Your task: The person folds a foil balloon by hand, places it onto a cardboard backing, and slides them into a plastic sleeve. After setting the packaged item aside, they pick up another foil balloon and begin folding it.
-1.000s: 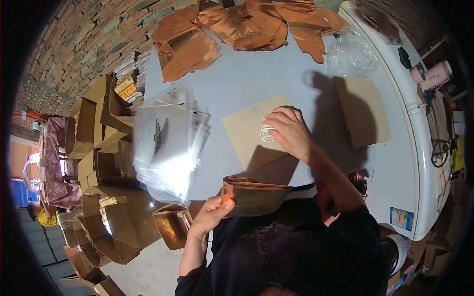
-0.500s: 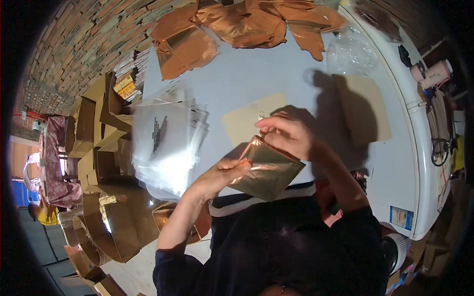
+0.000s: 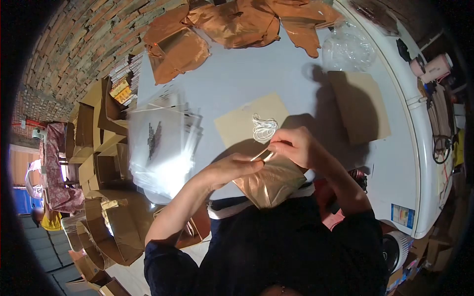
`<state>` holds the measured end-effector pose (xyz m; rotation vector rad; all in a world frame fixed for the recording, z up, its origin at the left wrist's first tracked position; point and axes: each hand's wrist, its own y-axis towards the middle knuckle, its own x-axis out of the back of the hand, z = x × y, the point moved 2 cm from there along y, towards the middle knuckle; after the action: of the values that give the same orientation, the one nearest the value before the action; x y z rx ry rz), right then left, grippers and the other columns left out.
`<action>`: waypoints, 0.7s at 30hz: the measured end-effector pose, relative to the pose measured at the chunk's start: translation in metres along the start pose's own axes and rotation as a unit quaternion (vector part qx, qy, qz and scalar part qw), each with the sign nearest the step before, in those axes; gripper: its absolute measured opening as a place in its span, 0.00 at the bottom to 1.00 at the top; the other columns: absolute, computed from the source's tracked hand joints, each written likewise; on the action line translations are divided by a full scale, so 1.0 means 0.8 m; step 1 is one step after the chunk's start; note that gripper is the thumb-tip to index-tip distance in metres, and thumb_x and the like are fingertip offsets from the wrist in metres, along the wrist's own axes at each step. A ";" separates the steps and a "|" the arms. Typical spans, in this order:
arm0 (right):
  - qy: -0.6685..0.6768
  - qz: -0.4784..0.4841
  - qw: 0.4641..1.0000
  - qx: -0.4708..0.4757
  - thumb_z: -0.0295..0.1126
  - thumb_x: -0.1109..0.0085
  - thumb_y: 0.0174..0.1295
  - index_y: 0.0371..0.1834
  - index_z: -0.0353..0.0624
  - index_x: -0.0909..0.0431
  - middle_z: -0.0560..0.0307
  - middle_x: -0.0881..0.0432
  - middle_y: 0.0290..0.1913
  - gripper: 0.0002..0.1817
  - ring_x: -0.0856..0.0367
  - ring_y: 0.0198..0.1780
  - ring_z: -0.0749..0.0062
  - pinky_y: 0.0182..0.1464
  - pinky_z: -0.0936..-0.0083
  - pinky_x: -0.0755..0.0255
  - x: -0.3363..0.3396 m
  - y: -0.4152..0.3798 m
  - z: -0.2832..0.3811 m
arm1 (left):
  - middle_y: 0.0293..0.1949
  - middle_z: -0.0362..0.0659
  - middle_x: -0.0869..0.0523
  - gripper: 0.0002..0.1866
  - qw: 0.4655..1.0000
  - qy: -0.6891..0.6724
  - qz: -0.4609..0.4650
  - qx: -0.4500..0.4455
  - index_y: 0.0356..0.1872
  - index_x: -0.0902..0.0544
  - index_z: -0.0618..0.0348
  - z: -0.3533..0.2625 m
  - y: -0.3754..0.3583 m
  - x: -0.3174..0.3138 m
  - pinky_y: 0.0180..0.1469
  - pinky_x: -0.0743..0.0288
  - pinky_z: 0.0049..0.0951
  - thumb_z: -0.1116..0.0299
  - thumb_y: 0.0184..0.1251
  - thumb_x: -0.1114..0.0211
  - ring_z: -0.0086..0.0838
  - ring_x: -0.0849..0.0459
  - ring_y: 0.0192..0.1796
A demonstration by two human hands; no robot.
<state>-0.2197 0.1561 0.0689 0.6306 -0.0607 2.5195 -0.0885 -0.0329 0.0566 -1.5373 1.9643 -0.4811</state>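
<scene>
A shiny copper-coloured foil bag (image 3: 270, 183) hangs over the near edge of the white table (image 3: 247, 79), held by both hands at its top. My left hand (image 3: 232, 167) pinches the bag's upper left edge. My right hand (image 3: 295, 146) pinches the top edge from the right. Just beyond my fingers a small bundle of white string (image 3: 263, 128) lies on a tan card sheet (image 3: 242, 124).
A stack of clear plastic sleeves (image 3: 160, 143) lies at the table's left. More copper bags (image 3: 222, 22) are heaped at the far edge, with crumpled clear plastic (image 3: 348, 49) and a brown envelope (image 3: 358, 106) to the right. Cardboard boxes (image 3: 94, 148) crowd the floor at left.
My left hand lifted the copper bag from beside the table up to the edge. My right hand left the white string and closed on the bag's top edge.
</scene>
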 end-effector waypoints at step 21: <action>-0.163 -0.105 0.975 -0.110 0.40 0.34 0.66 0.37 0.37 0.12 0.46 0.12 0.31 0.15 0.14 0.31 0.60 0.37 0.65 0.22 0.021 0.109 -0.079 | 0.52 0.48 0.12 0.21 0.978 -0.146 -0.132 -0.070 0.67 0.26 0.68 -0.012 0.039 0.085 0.51 0.08 0.35 0.63 0.83 0.40 0.33 0.07 0.46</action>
<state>-0.3038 0.1000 0.0274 0.9011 -0.3670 2.1482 -0.1282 -0.0904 0.0293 -1.8545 1.6061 -0.2090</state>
